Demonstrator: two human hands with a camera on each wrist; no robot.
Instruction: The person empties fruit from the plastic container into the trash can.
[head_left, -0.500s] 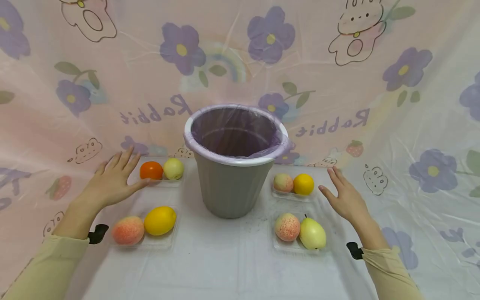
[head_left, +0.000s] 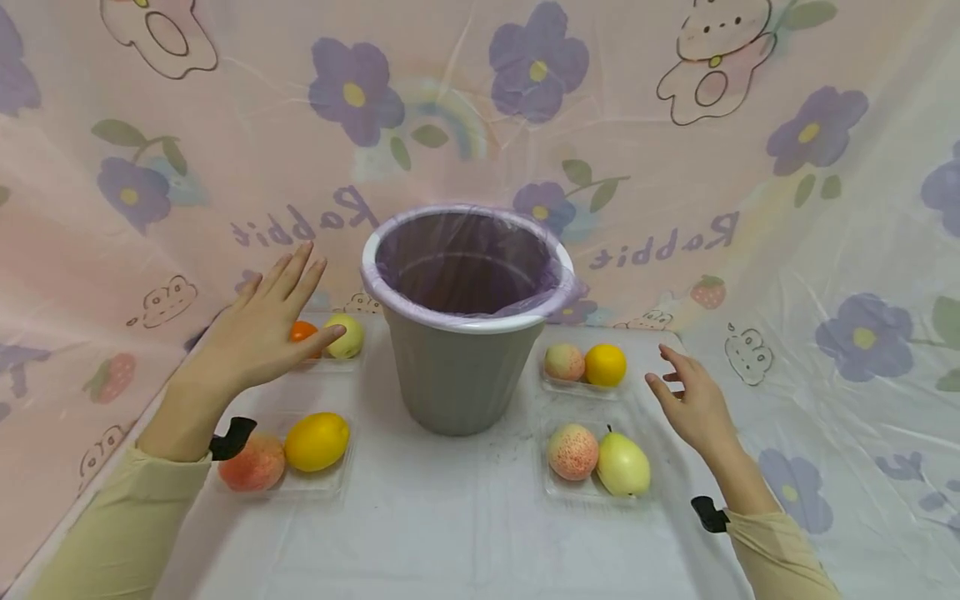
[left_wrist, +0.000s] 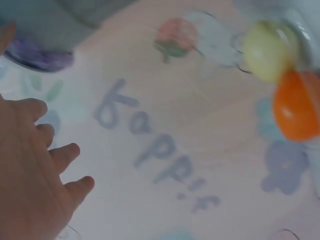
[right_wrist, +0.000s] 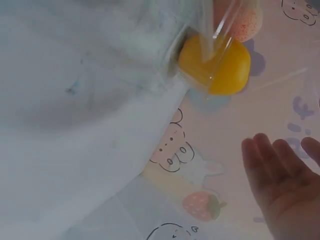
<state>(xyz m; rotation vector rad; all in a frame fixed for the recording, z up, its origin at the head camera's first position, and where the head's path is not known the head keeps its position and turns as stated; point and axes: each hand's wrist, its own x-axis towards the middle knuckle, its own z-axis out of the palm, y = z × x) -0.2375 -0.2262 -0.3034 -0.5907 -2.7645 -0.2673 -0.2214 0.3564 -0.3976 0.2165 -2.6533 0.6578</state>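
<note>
My left hand [head_left: 258, 333], fingers spread and holding nothing, is raised over the back left clear tray [head_left: 337, 367]. In the head view it partly covers an orange-red fruit [head_left: 303, 332] there; a pale green round fruit [head_left: 345, 336] shows beside it. My right hand [head_left: 693, 404] hovers right of the back right tray [head_left: 581, 390], fingers loosely bent, with nothing in it. That tray bears a small peach [head_left: 564, 362] and a yellow-orange round fruit [head_left: 605, 365]. Between the hands stands a grey bucket [head_left: 461, 375] with a white rim and a thin purple liner bag [head_left: 566, 287].
The front left tray [head_left: 330, 487] has a peach [head_left: 251, 462] and a yellow lemon-like fruit [head_left: 318, 442]. At the front right, another tray [head_left: 592, 493] holds a speckled peach [head_left: 573, 452] and a pear [head_left: 624, 464]. A patterned cloth [head_left: 450, 150] rises behind the white-covered table [head_left: 450, 525].
My left hand has lifted and moved right, now overlapping the orange-red fruit. The right hand's fingers have bent a little, with the hand nearly in place. The fruits and bucket stay put.
</note>
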